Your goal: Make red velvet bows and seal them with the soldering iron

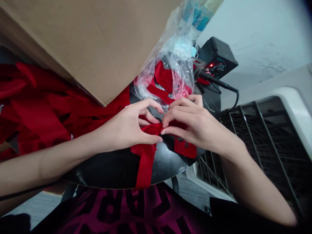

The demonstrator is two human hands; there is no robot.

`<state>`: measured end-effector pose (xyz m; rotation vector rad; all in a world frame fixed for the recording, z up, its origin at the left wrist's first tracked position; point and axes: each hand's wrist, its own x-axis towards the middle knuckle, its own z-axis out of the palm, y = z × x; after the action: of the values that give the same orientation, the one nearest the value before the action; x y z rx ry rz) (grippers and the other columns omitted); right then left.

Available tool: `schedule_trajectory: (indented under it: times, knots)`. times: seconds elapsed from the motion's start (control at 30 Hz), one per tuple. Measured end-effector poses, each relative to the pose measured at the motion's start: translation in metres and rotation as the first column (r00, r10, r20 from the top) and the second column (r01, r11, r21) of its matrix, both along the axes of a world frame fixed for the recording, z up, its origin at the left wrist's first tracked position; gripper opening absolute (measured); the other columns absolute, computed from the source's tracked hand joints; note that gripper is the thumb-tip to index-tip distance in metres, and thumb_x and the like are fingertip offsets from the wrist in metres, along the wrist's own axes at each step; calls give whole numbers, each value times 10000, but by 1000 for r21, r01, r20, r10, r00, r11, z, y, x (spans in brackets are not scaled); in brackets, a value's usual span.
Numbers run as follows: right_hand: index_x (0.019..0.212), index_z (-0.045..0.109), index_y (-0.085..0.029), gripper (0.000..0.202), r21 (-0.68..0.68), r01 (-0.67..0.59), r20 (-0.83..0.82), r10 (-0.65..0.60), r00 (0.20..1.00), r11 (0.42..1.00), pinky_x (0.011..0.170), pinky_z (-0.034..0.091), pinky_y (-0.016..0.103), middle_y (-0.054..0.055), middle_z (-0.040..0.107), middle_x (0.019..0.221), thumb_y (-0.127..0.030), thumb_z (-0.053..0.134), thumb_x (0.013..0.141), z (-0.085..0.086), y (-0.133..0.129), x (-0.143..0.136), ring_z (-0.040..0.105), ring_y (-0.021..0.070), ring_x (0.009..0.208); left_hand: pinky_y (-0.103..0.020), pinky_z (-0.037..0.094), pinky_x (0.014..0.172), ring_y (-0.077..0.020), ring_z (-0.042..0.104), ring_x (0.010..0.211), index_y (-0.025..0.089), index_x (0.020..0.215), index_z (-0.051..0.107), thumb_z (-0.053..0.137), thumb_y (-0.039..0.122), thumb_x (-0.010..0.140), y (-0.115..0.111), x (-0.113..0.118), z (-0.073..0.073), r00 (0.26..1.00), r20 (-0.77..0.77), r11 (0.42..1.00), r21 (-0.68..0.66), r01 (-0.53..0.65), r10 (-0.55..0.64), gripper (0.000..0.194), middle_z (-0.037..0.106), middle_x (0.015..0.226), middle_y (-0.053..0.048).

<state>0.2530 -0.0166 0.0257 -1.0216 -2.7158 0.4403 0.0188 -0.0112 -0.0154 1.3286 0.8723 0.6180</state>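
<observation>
A red ribbon [145, 165] is bunched between my two hands over a round black table, and one length drapes down to the near edge. My right hand [186, 118] pinches the bunched part between thumb and fingertips. Around the left side of the same bunch curves my left hand [136, 125], its thumb below and its fingers above, apart from each other. The other end of the ribbon, with notched cuts, lies under my right hand.
A large cardboard box [97, 42] overhangs a red fabric pile [36, 110] at left. Behind the hands are a clear plastic bag [180, 61] and a black control unit [216, 58] with a corded tool. A white-framed grille [263, 136] stands at right.
</observation>
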Motion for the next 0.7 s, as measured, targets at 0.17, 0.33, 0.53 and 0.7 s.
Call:
schedule_trajectory:
  times: [0.17,0.33,0.53,0.7]
  knots:
    - [924,710,-233,113,-38,94,-133,-98,986,995,952,406,420,4,762,905,-307,795,933,0,3,-4,673,220,959,-302,641,889,-244,794,984,184,958,789,890,211,762,-1,-1,-3,1000,-23,999,32,-15,16,222,817,990,-44]
    - [840,756,-231,98,-103,116,-256,-139,957,988,935,434,400,-17,769,844,-265,818,908,-1,3,-3,672,187,874,-276,646,886,-229,802,980,192,897,810,902,167,750,1,-1,-3,998,41,999,-23,-36,37,175,836,958,-14]
    - [1038,767,-269,130,-113,178,-120,-191,974,977,950,423,416,21,754,1003,-315,801,922,5,-6,1,676,219,1007,-222,630,890,-196,803,986,184,872,807,889,143,762,1,0,0,998,37,998,-40,-51,52,143,841,956,-9]
    - [996,776,-270,63,-116,141,-104,-154,983,983,927,417,412,13,737,958,-267,787,933,0,-5,-3,667,208,995,-249,651,806,-218,818,913,174,865,787,916,162,734,3,0,-2,1000,27,994,-109,16,-13,184,842,897,-28]
